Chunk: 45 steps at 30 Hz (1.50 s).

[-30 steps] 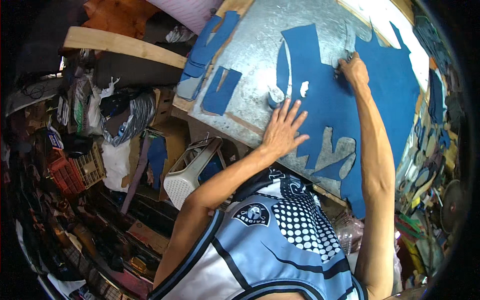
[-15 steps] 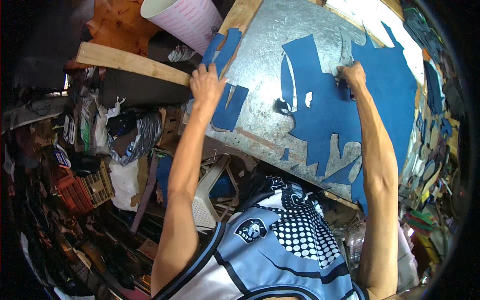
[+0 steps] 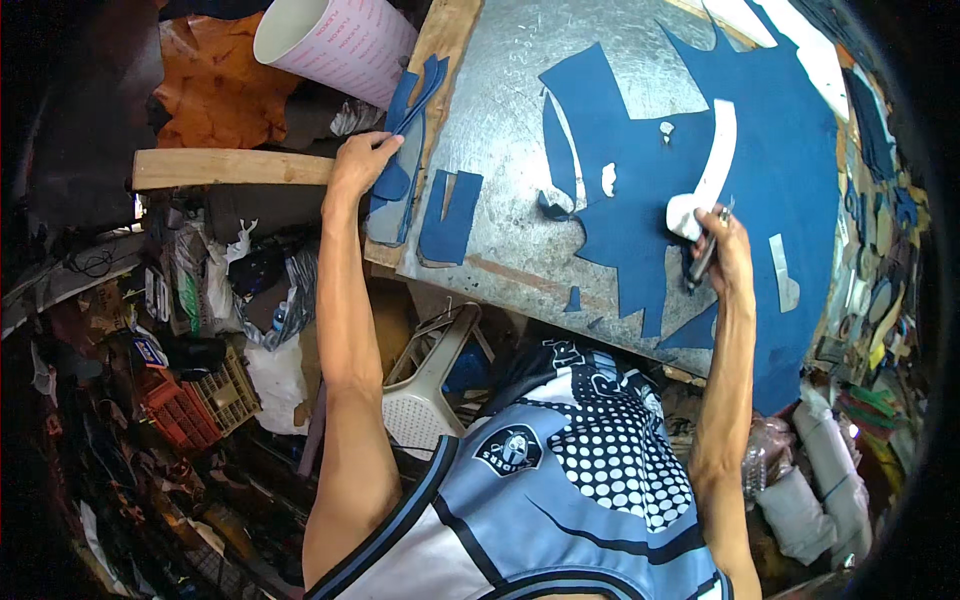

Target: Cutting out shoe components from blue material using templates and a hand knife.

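Observation:
My left hand (image 3: 360, 165) is at the table's left edge, thumb and fingers close together on blue cut strips (image 3: 413, 105); part of its grip is hidden. My right hand (image 3: 727, 250) is closed on a slim dark-handled tool (image 3: 703, 264), its exact kind unclear. Its fingertips also hold the rounded end of a white curved template (image 3: 716, 155). Both are over a large blue sheet (image 3: 770, 160), leather-like, with cut-outs and ragged edges. A smaller grey template (image 3: 783, 275) lies on the sheet to the right of that hand.
The sheet lies on a scratched metal-topped table (image 3: 490, 120) with a wooden edge. Near my left hand are a notched blue piece (image 3: 448, 215), a wooden board (image 3: 230, 169) and a pale bucket (image 3: 345, 50). A plastic stool (image 3: 425, 405) stands below the table.
My left hand has moved left, and the blue strips have shifted left and bunched together. My right hand has come nearer with the curved template, which has swung into fuller view.

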Each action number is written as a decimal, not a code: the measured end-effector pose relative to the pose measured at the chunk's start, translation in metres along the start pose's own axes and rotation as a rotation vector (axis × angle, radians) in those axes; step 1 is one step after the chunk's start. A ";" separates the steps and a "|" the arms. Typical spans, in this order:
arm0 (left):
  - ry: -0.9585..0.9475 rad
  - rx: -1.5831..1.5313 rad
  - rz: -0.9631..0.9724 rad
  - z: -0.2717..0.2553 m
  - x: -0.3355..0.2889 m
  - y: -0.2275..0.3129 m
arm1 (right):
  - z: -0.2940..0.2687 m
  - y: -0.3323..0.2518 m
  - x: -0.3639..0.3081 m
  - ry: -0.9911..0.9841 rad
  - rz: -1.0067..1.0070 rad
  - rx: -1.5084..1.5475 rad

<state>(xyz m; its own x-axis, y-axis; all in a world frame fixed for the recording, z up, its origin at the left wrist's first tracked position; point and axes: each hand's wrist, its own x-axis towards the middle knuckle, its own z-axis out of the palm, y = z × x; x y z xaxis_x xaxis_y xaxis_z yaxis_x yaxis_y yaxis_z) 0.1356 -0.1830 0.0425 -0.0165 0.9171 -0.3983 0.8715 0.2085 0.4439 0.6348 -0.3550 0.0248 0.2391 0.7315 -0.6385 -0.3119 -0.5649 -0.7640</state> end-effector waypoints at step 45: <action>0.127 0.240 0.398 0.162 -0.157 0.119 | -0.041 0.035 -0.054 0.152 -0.037 -0.424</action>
<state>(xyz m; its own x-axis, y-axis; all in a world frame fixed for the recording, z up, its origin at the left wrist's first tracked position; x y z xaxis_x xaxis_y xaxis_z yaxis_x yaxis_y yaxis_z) 0.3218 -0.3576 0.0281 0.2947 0.9471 -0.1267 0.9105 -0.2381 0.3382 0.6489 -0.4306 0.0289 0.3857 0.7077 -0.5919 0.0963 -0.6689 -0.7371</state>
